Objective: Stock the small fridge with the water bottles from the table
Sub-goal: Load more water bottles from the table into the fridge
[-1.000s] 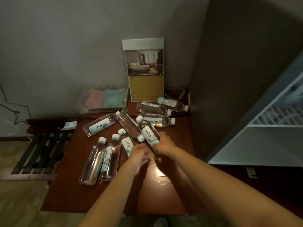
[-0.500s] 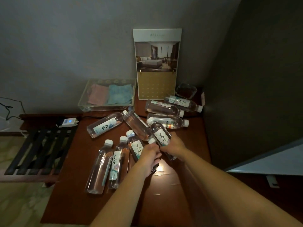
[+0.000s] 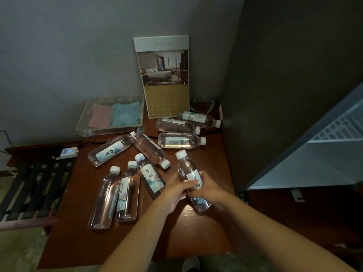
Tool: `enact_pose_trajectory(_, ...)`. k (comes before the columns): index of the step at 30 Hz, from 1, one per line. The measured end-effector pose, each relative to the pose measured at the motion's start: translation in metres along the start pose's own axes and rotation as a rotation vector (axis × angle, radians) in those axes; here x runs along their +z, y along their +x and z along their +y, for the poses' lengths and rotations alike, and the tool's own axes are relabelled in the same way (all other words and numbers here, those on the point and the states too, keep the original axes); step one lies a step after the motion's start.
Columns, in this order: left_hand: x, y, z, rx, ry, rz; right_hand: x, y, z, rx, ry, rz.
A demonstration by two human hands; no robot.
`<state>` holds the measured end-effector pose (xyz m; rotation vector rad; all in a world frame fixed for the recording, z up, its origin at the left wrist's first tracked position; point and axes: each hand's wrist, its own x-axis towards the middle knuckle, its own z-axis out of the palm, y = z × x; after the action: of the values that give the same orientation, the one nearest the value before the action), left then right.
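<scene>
Several clear water bottles with white caps lie on the brown table (image 3: 82, 240). My right hand (image 3: 211, 190) grips one labelled water bottle (image 3: 187, 169) around its middle, cap pointing away from me. My left hand (image 3: 174, 190) holds the same bottle from the left, fingers curled over the label. Just left of my hands lies another labelled bottle (image 3: 152, 176). Two more bottles (image 3: 115, 197) lie side by side at the left. Three bottles (image 3: 180, 141) are stacked near the back right. The open small fridge (image 3: 322, 160) shows at the right with a wire shelf.
A clear tray (image 3: 84, 130) with pink and blue cloths sits at the back left. A calendar card (image 3: 165, 79) leans on the wall. A white power strip (image 3: 67, 152) lies on a slatted rack (image 3: 29, 185) left of the table. A dark cabinet side (image 3: 284, 75) stands between table and fridge.
My right hand has drawn the gripped bottle to the right, away from the pile. My left hand left the neighbouring bottle and joined on this one. The fridge has come back into view.
</scene>
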<state>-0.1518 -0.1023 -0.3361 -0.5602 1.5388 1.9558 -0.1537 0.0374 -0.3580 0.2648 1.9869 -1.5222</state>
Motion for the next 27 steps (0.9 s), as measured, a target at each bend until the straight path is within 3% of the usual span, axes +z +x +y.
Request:
enact_pose_trajectory(5, 0.028, -0.02, -0.027, 0.082, 0.089, 0.003, -0.022, -0.036, 0.021, -0.044, -0.06, -0.084)
enact_pose_trajectory(10, 0.067, -0.042, -0.062, 0.226, 0.327, 0.053, -0.044, -0.078, 0.048, -0.105, -0.065, -0.042)
enact_pose_trajectory(15, 0.114, -0.053, -0.081, 0.252, 0.501, 0.011, -0.076, -0.115, 0.075, -0.151, -0.087, -0.008)
enact_pose_trajectory(21, 0.185, -0.048, -0.083, 0.321, 0.575, -0.045, -0.137, -0.153, 0.1, -0.149, -0.068, 0.174)
enact_pose_trajectory(27, 0.255, -0.032, -0.06, 0.49, 0.612, -0.027, -0.19, -0.156, 0.093, -0.27, -0.035, 0.402)
